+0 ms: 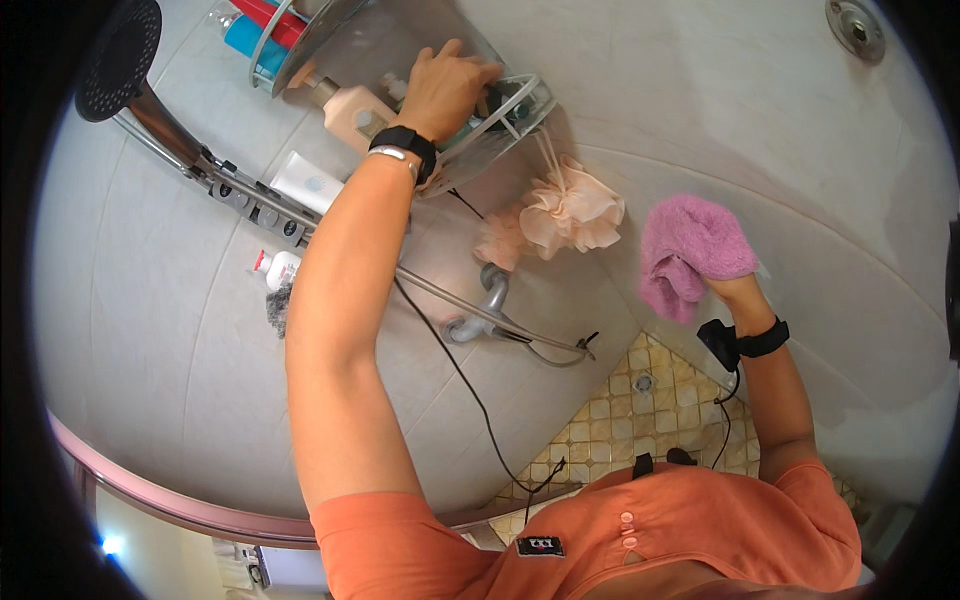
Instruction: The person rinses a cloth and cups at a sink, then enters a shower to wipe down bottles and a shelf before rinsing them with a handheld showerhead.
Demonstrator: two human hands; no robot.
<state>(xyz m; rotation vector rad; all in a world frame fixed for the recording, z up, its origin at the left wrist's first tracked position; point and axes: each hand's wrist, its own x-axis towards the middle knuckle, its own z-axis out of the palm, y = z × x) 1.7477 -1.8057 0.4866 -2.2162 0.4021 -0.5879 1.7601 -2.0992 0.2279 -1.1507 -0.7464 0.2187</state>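
My left hand [448, 86] reaches over the lower level of a corner shelf [517, 112], its fingers bent above dark and green items [491, 101] behind the rail. The palm side is hidden, so a grip on one of them cannot be made out. Beside the wrist stands a peach pump bottle [358, 116]. My right hand is wrapped in a pink towelling cloth [694, 251], held in front of the right wall tiles; its fingers are covered by the fabric. Under the shelf hang peach mesh bath puffs [574, 206].
At the left, a shower head [124, 60] sits on its rail. A white tube [307, 184] and a small white bottle [281, 268] are along the wall. Below are a metal tap [487, 319], a hose, a black cable [476, 401] and a floor drain [643, 384].
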